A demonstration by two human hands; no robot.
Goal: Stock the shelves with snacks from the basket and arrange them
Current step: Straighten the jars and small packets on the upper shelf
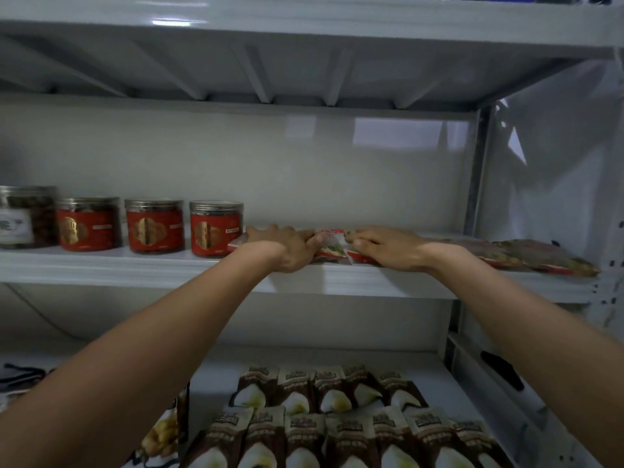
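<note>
My two bare arms reach up and forward to the middle shelf [169,265] of a white metal rack. My left hand [287,246] and right hand [385,246] sit close together near its front edge, fingertips pointing toward each other. Between them lies a flat red-and-white snack packet [332,246], crumpled at the middle.

My left hand grips the packet's left end, fingers curled over the top and thumb at the front edge. My right hand rests on its right end with fingers fairly straight, pressing down rather than clutching.

More flat packets [526,256] lie in a row to the right of my right wrist. Just left of my left hand stand three red-labelled jars [155,228], then a white-labelled jar [23,217] at the far left.

On the lower shelf [435,369], brown-and-white packets [337,427] lie in two overlapping rows.
</note>
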